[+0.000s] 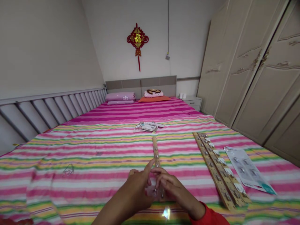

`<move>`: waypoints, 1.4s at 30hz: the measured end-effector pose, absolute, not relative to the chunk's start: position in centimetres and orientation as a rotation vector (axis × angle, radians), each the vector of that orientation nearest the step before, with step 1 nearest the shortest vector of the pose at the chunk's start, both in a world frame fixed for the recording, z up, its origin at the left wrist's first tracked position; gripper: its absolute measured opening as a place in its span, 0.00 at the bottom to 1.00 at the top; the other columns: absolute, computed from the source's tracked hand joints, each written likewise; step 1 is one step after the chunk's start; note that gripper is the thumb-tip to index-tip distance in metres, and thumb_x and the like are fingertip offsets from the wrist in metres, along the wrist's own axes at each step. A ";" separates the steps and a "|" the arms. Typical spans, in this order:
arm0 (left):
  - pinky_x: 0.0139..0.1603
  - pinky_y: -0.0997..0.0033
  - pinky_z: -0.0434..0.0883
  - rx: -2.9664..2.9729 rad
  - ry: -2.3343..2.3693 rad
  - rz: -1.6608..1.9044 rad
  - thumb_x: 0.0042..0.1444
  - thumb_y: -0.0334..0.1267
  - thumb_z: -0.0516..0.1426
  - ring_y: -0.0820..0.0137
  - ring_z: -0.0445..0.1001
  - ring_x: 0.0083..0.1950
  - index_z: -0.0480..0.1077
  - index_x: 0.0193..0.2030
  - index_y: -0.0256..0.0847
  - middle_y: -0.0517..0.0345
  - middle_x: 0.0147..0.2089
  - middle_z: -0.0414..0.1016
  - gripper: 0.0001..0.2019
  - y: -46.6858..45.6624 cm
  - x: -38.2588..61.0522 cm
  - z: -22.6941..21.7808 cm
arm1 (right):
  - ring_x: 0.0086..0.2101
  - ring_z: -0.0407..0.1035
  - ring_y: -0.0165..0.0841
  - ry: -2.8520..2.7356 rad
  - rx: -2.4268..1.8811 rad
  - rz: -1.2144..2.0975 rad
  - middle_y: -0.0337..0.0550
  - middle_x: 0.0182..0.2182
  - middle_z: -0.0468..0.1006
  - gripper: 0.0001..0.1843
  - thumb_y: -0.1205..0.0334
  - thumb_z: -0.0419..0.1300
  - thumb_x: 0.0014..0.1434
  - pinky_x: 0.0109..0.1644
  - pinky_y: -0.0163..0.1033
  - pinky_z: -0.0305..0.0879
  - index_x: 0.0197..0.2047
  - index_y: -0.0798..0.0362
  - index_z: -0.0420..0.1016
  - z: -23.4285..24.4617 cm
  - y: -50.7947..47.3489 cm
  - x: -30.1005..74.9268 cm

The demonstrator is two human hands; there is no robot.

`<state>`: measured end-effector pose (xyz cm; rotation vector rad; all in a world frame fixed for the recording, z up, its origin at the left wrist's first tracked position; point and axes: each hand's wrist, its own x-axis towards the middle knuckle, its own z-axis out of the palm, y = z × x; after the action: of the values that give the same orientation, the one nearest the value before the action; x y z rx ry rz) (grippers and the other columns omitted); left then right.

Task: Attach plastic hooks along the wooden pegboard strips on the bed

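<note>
1. The left hand point(137, 187) is half open, its index finger point(148, 167) raised and pointing away from the body, the other fingers curled; it is hard to tell whether it grips anything;
2. The right hand point(174, 189) is curled inward, its fingers point(164, 178) bent over the space between the 2 hands; the hold is partly hidden, so I cannot tell whether it is gripping; a red sleeve point(208, 217) covers its wrist;
3. Between the hands, at the near end of a wooden strip point(155, 153), sits a small clear plastic piece point(152, 191), too blurred to identify exactly; a firm pinch close to the strip looks likeliest to stop so small a piece twisting;
4. The strip runs straight ahead of the hands along a striped quilt point(70, 150);
5. Right of the right hand lie 2 side-by-side wooden rails point(219, 168) carrying white round discs point(228, 171), with a printed sheet point(246, 168) just beyond them;
6. Well ahead of both hands lies a small heap of papers point(148, 126); farther on are a headboard point(140, 84) and, to the right, wardrobe doors point(257, 84).
</note>
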<state>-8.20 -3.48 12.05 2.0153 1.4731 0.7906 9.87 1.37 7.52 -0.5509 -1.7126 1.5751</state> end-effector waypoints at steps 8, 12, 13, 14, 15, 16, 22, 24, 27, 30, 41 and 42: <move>0.44 0.69 0.63 1.975 1.550 0.659 0.38 0.30 0.60 0.66 0.69 0.39 0.48 0.67 0.53 0.61 0.36 0.74 0.47 -3.9 -8.6 14.1 | 0.41 0.68 0.39 -1.452 -0.603 1.536 0.45 0.38 0.76 0.11 0.52 0.62 0.53 0.46 0.41 0.61 0.30 0.51 0.77 7.1 1.9 10.4; 0.50 0.65 0.63 2.002 1.515 0.675 0.38 0.28 0.60 0.66 0.69 0.41 0.50 0.66 0.53 0.60 0.39 0.74 0.46 -3.7 -8.7 14.7 | 0.36 0.68 0.36 -1.539 -0.623 1.450 0.43 0.31 0.75 0.08 0.55 0.64 0.52 0.42 0.39 0.63 0.30 0.51 0.79 7.5 2.0 10.3; 0.52 0.64 0.62 2.014 1.482 0.692 0.39 0.27 0.60 0.66 0.69 0.42 0.51 0.66 0.54 0.60 0.40 0.74 0.45 -3.7 -8.6 14.8 | 0.34 0.68 0.35 -1.556 -0.641 1.433 0.42 0.29 0.75 0.09 0.55 0.64 0.52 0.40 0.39 0.62 0.29 0.51 0.79 7.5 2.1 10.2; 0.54 0.63 0.62 2.024 1.448 0.707 0.39 0.28 0.60 0.66 0.69 0.42 0.52 0.66 0.55 0.59 0.41 0.74 0.44 -3.7 -8.5 15.0 | 0.32 0.67 0.34 -1.566 -0.656 1.425 0.42 0.27 0.74 0.10 0.54 0.63 0.52 0.39 0.38 0.62 0.28 0.51 0.79 7.4 2.2 10.2; 0.54 0.62 0.61 2.034 1.417 0.714 0.40 0.29 0.60 0.66 0.69 0.43 0.52 0.65 0.55 0.59 0.42 0.74 0.43 -3.6 -8.5 15.1 | 0.31 0.67 0.34 -1.572 -0.663 1.428 0.41 0.26 0.74 0.10 0.54 0.64 0.52 0.37 0.37 0.62 0.27 0.52 0.79 7.3 2.3 10.1; 0.55 0.61 0.61 2.045 1.388 0.713 0.41 0.29 0.61 0.65 0.69 0.44 0.53 0.65 0.56 0.59 0.43 0.74 0.43 -3.6 -8.4 15.2 | 0.30 0.66 0.33 -1.572 -0.662 1.441 0.41 0.26 0.73 0.10 0.54 0.64 0.51 0.36 0.37 0.62 0.27 0.52 0.80 7.2 2.4 10.1; 0.53 0.63 0.64 2.080 1.284 0.699 0.43 0.31 0.61 0.63 0.67 0.48 0.54 0.65 0.57 0.58 0.47 0.73 0.41 -3.0 -8.5 15.3 | 0.23 0.63 0.28 -1.494 -0.691 1.663 0.37 0.20 0.72 0.13 0.52 0.68 0.45 0.29 0.34 0.58 0.24 0.54 0.78 7.3 2.7 9.9; 0.54 0.64 0.64 2.067 1.258 0.696 0.42 0.29 0.60 0.63 0.68 0.49 0.54 0.64 0.57 0.58 0.49 0.73 0.41 -2.6 -8.4 15.1 | 0.21 0.61 0.27 -1.447 -0.700 1.731 0.35 0.18 0.70 0.14 0.51 0.69 0.43 0.27 0.34 0.57 0.23 0.54 0.76 7.2 2.8 10.0; 0.56 0.64 0.63 2.018 1.222 0.775 0.43 0.28 0.59 0.64 0.68 0.52 0.58 0.63 0.56 0.57 0.53 0.71 0.38 -1.8 -8.1 14.4 | 0.19 0.59 0.25 -1.393 -0.712 1.776 0.34 0.18 0.70 0.15 0.51 0.70 0.42 0.25 0.33 0.54 0.23 0.54 0.75 6.9 3.1 10.2; 0.54 0.64 0.65 1.816 1.324 1.004 0.44 0.32 0.61 0.64 0.69 0.52 0.62 0.60 0.51 0.53 0.54 0.70 0.34 -0.4 -7.6 12.6 | 0.18 0.58 0.24 -1.367 -0.757 1.754 0.34 0.17 0.70 0.16 0.50 0.69 0.42 0.23 0.32 0.53 0.23 0.55 0.74 6.4 3.7 10.2; 0.32 0.74 0.68 0.964 1.335 1.275 0.37 0.52 0.65 0.72 0.74 0.31 0.73 0.32 0.37 0.57 0.29 0.76 0.21 6.0 -6.9 6.3 | 0.16 0.60 0.25 -1.045 -0.866 1.605 0.35 0.13 0.70 0.18 0.50 0.71 0.37 0.22 0.32 0.54 0.23 0.56 0.76 4.4 9.3 8.2; 0.32 0.75 0.67 0.949 1.328 1.297 0.35 0.51 0.66 0.73 0.73 0.29 0.73 0.31 0.36 0.58 0.27 0.76 0.21 6.7 -6.8 6.1 | 0.16 0.60 0.25 -1.042 -0.860 1.606 0.36 0.13 0.71 0.18 0.49 0.71 0.37 0.22 0.32 0.54 0.23 0.56 0.76 4.3 10.0 7.9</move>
<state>-6.79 6.74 6.11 0.9492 1.3281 1.2971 7.91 10.02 4.27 -0.8601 -1.0418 1.6058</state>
